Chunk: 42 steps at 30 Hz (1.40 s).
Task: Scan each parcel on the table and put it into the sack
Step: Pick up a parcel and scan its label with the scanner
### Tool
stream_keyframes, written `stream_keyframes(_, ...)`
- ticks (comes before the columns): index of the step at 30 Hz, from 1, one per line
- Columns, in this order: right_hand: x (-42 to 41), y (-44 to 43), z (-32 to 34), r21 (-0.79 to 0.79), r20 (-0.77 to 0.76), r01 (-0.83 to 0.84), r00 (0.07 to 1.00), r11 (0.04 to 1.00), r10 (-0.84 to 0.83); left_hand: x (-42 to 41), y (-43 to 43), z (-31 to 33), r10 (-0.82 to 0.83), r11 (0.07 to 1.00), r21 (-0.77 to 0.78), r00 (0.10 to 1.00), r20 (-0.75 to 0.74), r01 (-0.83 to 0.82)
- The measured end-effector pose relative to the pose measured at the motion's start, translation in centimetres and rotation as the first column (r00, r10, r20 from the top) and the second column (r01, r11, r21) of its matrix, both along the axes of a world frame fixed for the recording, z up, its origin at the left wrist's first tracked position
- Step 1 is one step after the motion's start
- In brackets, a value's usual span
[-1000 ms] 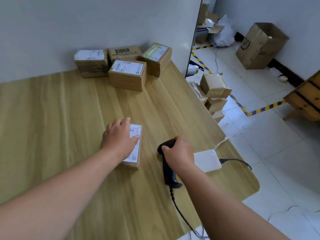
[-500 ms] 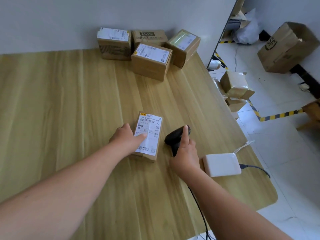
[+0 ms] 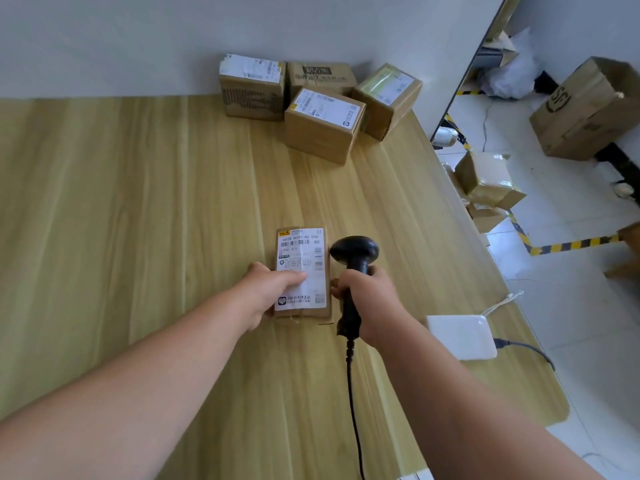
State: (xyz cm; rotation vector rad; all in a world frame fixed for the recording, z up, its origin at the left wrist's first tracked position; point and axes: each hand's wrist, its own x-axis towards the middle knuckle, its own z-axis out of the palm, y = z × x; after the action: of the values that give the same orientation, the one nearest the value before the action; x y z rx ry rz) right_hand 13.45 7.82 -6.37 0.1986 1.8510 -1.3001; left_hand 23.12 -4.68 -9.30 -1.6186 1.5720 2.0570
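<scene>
Brown cardboard, in the form of a small flat parcel (image 3: 304,271) with a white printed shipping label on top, is pinned to the pale wood-grain table (image 3: 138,209) by the left hand (image 3: 272,289); the fingers are laid flat across the label's lower left part and the thumb side is pressed against the parcel's left edge, so it is held down rather than gripped around. Just right of that hold, a black handheld barcode scanner (image 3: 353,265) is clenched by its handle in the right hand (image 3: 369,301), its rounded head raised beside the parcel's upper right edge. A black cable (image 3: 351,393) is seen hanging from the handle's base toward the near table edge. Right of the right hand, a white rectangular device (image 3: 460,336) is lying on the table. Well beyond both hands, four brown cardboard boxes (image 3: 323,124) with labels are clustered against the wall.
</scene>
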Motion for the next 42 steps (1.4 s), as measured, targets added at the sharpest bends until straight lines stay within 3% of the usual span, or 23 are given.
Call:
stream_keyframes(5,0.5,-1.9,3.9,-0.159,-0.068,-0.199,0.979,0.967,0.191,3.0,-3.1,4.0,0.047,0.991,0.133,0.99,-0.131,-0.03)
stream_keyframes(11,3.4,-6.2,11.4,-0.255,-0.109,-0.323,0.946,0.911,0.305,8.1,-7.9,9.8,0.091,0.991,-0.082,0.984,-0.152,-0.105)
stream_keyframes(17,9.2,-11.1,16.4,-0.249,-0.11,-0.448,0.894,0.858,0.435,16.0,-12.9,14.6,0.218,0.913,-0.299,0.952,-0.217,-0.278)
stream_keyframes(23,16.3,-15.3,19.7,-0.235,-0.14,-0.56,0.828,0.794,0.543,23.9,-17.2,16.7,0.262,0.85,-0.413,0.942,-0.208,-0.328)
stream_keyframes(42,31.4,-27.8,22.7,-0.129,-0.158,-0.688,0.725,0.714,0.67,38.1,-27.9,15.2,0.273,0.831,-0.434,0.935,-0.225,-0.347)
